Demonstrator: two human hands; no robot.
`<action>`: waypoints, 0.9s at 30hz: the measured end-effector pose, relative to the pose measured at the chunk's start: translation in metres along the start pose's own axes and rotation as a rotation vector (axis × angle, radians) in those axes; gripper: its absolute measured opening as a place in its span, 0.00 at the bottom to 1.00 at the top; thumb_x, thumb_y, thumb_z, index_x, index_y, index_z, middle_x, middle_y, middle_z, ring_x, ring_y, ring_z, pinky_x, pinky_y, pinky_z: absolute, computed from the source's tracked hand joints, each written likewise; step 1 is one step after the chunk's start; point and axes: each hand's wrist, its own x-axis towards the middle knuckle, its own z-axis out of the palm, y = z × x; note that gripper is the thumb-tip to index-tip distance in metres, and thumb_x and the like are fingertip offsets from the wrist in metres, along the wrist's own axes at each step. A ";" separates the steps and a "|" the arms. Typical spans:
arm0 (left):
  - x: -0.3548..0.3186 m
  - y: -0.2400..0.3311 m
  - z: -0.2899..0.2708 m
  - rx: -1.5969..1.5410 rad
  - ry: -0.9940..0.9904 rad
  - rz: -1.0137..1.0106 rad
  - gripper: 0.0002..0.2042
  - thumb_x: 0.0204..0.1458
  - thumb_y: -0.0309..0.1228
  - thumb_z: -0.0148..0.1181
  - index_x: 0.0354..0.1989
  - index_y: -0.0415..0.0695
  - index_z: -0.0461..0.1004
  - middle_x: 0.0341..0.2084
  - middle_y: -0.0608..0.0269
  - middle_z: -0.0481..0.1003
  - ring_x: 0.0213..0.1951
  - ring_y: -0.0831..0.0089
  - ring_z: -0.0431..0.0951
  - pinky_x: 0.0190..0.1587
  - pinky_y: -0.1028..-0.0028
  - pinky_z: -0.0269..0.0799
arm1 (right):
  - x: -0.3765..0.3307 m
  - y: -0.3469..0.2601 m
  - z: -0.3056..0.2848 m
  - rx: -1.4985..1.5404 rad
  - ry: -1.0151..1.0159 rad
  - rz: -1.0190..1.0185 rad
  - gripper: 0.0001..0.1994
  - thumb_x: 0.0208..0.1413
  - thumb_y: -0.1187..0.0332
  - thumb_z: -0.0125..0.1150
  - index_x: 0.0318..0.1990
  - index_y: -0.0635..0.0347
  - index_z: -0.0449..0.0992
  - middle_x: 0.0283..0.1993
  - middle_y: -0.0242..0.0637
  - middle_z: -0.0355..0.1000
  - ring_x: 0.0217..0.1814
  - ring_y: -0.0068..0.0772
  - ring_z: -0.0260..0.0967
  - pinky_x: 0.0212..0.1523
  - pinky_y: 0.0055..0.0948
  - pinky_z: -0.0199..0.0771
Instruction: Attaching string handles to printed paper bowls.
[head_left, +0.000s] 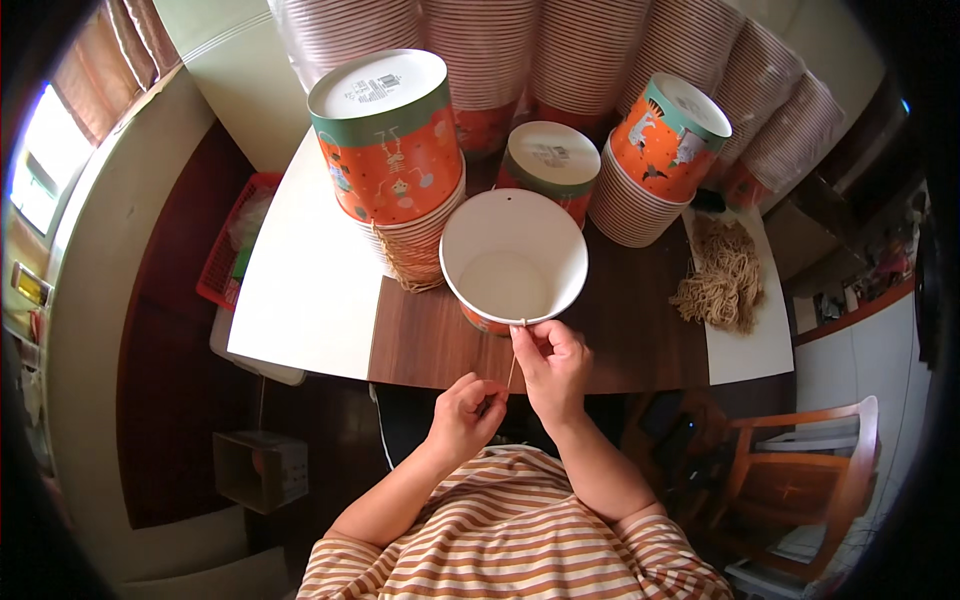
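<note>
An open white-lined paper bucket (512,245) stands on the table in front of me, its mouth tilted toward me. One small dark hole shows below its far rim. At the near rim, my right hand (555,365) pinches the edge, where a bit of cord forms a small pale loop or knot. A thin tan cord (513,372) runs down from there to my left hand (468,412). The fingers of my left hand are closed on this cord, just off the table's front edge. Whether the cord passes through the rim is hidden by my right fingers.
Upturned orange and green bucket stacks stand left (390,165), behind (553,160) and right (668,135). Looped cords hang on the left stack. A tan cord bundle (722,278) lies on the right. Tall wrapped bucket stacks (480,50) line the back. A wooden chair (800,475) stands lower right.
</note>
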 end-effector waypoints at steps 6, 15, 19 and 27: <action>0.001 -0.001 0.001 0.017 -0.027 0.023 0.06 0.44 0.18 0.61 0.31 0.38 0.76 0.22 0.57 0.70 0.23 0.64 0.73 0.25 0.72 0.68 | 0.001 -0.001 0.003 -0.113 0.068 -0.131 0.09 0.49 0.70 0.67 0.22 0.58 0.74 0.16 0.30 0.69 0.16 0.29 0.64 0.26 0.29 0.61; 0.003 -0.003 0.002 0.058 -0.025 0.073 0.06 0.44 0.19 0.61 0.32 0.38 0.76 0.23 0.57 0.70 0.23 0.63 0.74 0.26 0.71 0.69 | 0.003 0.008 0.008 -0.059 0.094 -0.177 0.08 0.49 0.70 0.68 0.25 0.61 0.75 0.17 0.30 0.69 0.18 0.23 0.63 0.24 0.25 0.63; 0.002 -0.004 0.002 -0.032 0.013 -0.016 0.04 0.47 0.19 0.61 0.31 0.37 0.75 0.21 0.62 0.70 0.20 0.76 0.70 0.22 0.77 0.64 | -0.002 0.008 0.000 0.113 -0.074 -0.046 0.09 0.49 0.70 0.69 0.30 0.64 0.75 0.20 0.28 0.70 0.20 0.15 0.62 0.22 0.19 0.64; -0.003 0.003 -0.007 -0.083 -0.189 -0.057 0.05 0.52 0.22 0.61 0.36 0.37 0.76 0.23 0.63 0.72 0.24 0.79 0.71 0.27 0.80 0.67 | -0.023 0.027 -0.021 0.260 -0.279 0.224 0.06 0.57 0.70 0.60 0.33 0.65 0.76 0.24 0.26 0.71 0.26 0.13 0.65 0.27 0.17 0.66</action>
